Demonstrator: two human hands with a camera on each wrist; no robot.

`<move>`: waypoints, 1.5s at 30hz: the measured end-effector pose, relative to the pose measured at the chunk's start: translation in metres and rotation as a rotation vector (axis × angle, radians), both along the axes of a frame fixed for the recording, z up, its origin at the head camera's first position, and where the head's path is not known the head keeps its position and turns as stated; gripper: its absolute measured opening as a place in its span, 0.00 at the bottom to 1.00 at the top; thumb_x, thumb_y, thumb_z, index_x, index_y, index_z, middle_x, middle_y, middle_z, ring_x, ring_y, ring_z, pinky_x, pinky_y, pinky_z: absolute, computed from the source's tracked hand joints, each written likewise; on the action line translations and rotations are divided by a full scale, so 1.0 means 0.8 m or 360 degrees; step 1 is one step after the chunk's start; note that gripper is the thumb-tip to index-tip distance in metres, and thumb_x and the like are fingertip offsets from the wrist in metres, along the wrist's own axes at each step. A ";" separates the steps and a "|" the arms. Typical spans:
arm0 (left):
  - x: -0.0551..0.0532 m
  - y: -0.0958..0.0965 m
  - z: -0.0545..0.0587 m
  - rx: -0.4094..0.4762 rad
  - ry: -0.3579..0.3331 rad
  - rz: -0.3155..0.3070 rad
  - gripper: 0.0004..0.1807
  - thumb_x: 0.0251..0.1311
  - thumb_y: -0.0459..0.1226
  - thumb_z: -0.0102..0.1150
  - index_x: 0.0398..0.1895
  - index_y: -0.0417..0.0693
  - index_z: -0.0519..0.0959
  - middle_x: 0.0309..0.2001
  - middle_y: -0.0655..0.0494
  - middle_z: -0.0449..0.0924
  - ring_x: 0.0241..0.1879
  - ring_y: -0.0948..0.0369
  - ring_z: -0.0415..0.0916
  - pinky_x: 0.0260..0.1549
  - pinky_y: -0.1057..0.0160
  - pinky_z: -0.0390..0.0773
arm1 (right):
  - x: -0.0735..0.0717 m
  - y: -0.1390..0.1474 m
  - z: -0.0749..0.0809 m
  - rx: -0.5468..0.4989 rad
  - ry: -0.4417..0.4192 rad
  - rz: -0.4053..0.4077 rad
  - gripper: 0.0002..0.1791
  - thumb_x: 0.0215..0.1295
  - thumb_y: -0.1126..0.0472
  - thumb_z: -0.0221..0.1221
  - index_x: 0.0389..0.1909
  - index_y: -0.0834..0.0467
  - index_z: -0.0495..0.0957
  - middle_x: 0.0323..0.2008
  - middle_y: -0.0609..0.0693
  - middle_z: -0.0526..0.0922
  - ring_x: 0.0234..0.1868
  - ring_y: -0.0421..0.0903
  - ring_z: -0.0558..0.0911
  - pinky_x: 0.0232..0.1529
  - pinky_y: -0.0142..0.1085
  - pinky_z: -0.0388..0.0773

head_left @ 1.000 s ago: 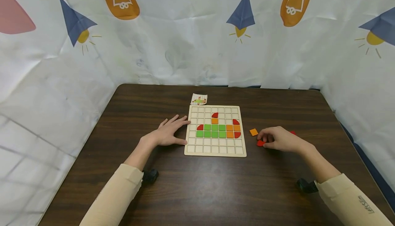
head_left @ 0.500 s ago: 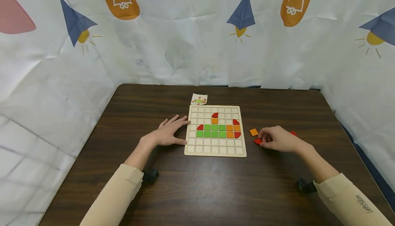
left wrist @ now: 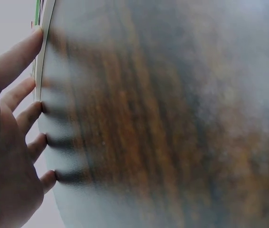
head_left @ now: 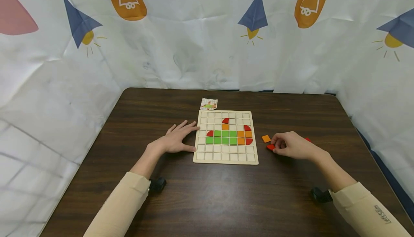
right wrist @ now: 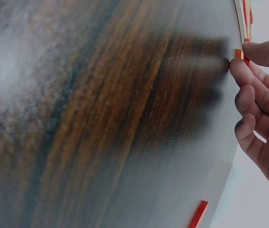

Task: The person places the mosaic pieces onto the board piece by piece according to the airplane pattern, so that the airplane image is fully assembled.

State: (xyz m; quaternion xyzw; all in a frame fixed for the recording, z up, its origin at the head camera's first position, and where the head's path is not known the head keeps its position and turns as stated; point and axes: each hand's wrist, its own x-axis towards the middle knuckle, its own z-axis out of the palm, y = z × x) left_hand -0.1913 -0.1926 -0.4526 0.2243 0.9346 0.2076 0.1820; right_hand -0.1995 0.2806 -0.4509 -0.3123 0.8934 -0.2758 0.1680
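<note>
My left hand lies spread on the table, thumb and index fingertips at the left edge of a wooden grid board. On the board sit green squares, orange squares and red quarter-circle tiles. Right of the board, my right hand pinches a red tile with a curved edge between thumb and index finger, low over the table. Just beyond those fingertips lies a loose orange square tile. In the left wrist view, the fingertips meet the tabletop.
A small picture card with a coloured grid pattern touches the board's far edge. Another red piece lies behind my right hand, partly hidden by it. The dark wood-grain table ends at a white printed curtain.
The red tile in my right hand has shifted slightly left and away from me, turning a little, and now shows closer to the orange square. My left hand and the board have stayed put.
</note>
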 end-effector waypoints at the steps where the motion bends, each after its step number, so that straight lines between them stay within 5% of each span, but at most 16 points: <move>1: 0.000 0.000 0.000 0.0003 -0.0001 0.0001 0.49 0.62 0.58 0.68 0.83 0.58 0.57 0.83 0.53 0.43 0.81 0.48 0.33 0.73 0.34 0.34 | 0.000 0.000 0.000 -0.0001 -0.0005 0.0001 0.08 0.67 0.64 0.67 0.44 0.58 0.80 0.27 0.39 0.78 0.27 0.36 0.75 0.30 0.33 0.73; 45: -0.001 0.002 0.002 -0.0025 -0.0007 0.0001 0.49 0.63 0.58 0.68 0.83 0.59 0.57 0.83 0.54 0.43 0.81 0.48 0.33 0.73 0.35 0.35 | 0.001 -0.041 0.026 -0.0032 0.0021 0.0157 0.10 0.67 0.62 0.68 0.46 0.56 0.81 0.29 0.38 0.80 0.29 0.37 0.78 0.32 0.33 0.78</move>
